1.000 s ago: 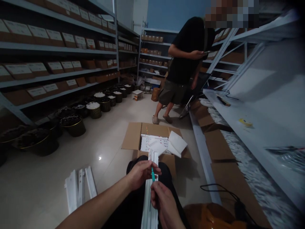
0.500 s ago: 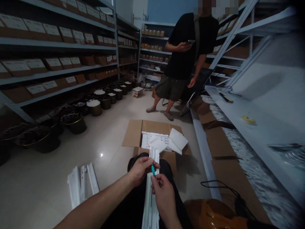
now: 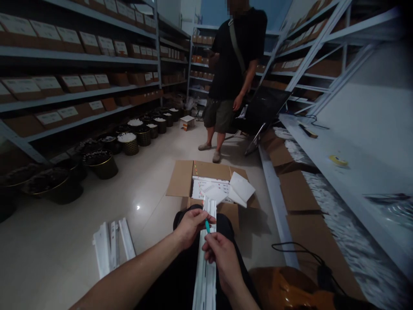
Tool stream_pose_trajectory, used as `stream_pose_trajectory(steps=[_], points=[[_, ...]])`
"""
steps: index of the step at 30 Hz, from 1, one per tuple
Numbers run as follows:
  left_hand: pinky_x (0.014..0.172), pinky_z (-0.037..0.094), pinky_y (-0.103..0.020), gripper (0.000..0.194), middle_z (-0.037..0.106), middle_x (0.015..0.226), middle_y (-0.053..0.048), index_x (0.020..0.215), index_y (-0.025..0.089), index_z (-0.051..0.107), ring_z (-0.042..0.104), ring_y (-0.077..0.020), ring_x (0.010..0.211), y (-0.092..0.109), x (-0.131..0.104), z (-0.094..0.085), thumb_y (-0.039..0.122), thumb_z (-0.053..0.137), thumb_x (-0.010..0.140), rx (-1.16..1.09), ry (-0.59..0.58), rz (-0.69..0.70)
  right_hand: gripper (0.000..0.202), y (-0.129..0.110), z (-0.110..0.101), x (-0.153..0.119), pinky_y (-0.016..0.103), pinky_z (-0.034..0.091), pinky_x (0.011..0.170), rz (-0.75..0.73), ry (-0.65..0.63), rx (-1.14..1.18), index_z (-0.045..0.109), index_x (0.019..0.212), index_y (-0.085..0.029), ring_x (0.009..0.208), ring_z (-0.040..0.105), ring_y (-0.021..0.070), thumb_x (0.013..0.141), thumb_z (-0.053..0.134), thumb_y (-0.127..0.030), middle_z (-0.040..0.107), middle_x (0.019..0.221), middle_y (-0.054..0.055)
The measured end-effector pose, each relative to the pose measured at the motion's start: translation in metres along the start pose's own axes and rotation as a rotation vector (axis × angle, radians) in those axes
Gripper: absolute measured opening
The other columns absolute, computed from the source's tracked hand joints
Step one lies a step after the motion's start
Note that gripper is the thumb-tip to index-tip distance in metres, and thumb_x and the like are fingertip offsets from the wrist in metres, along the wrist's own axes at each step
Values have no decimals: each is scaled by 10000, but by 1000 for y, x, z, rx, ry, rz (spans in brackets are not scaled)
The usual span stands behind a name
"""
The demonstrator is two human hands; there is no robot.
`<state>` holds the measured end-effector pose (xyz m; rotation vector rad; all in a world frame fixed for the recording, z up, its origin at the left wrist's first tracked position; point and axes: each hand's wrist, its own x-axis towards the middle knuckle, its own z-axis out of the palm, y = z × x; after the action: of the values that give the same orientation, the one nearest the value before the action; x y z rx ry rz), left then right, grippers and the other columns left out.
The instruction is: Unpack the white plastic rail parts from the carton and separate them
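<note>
A long white slotted strip (image 3: 206, 275) lies along my lap, pointing away from me. My left hand (image 3: 190, 226) pinches a thin float with a teal body (image 3: 207, 225) near the strip's far end. My right hand (image 3: 221, 256) grips the same thin float lower down, over the strip. Just beyond my knee an open cardboard box (image 3: 180, 178) holds white packs of floats and loose white sheets (image 3: 240, 187).
Several white strips (image 3: 112, 247) lie on the floor at left. Dark buckets (image 3: 100, 163) line the left shelving. A person in black (image 3: 230, 69) stands beyond the box by a folding chair (image 3: 264, 112). Flat cardboard (image 3: 295, 198) and a black cable (image 3: 300, 256) lie right.
The standing person has stepped left and turned, lowering the arm that held a phone. My hands stay on the float and strip, shifted slightly; the view tilted a little.
</note>
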<state>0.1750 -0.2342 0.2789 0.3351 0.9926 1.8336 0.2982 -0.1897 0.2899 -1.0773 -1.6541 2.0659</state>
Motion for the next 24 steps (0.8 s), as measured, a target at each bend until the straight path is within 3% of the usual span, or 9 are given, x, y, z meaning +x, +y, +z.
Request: stream_pose_trajectory(steps=[4,9,18,24], points=[[751,448,-294,271,671,903,-123,803,100,627,617,-177,801,6,4,-2,367,659,769,-42,35,62,347,-12,3,9,189,296,406,-47,25,-121,574,779,-132,434,517,96,750,592,-477,623,630,35],[785,451,-295,234,670,912,-104,801,118,625,619,-176,833,14,9,-6,350,653,780,-93,51,101,334,-24,4,17,194,300,407,56,-192,-41,580,844,-120,416,522,102,793,505,-442,643,638,54],[812,462,-331,284,674,889,-129,796,101,640,623,-204,847,6,10,-8,374,691,737,-65,123,118,248,-9,1,24,207,365,468,-59,37,-212,566,756,-136,519,568,119,740,618,-378,662,692,72],[757,465,-302,316,673,913,-137,824,94,644,625,-199,830,6,9,-8,389,700,726,-85,114,73,378,-13,-3,17,203,324,444,85,-131,-40,571,838,-128,473,542,106,820,509,-501,642,686,65]])
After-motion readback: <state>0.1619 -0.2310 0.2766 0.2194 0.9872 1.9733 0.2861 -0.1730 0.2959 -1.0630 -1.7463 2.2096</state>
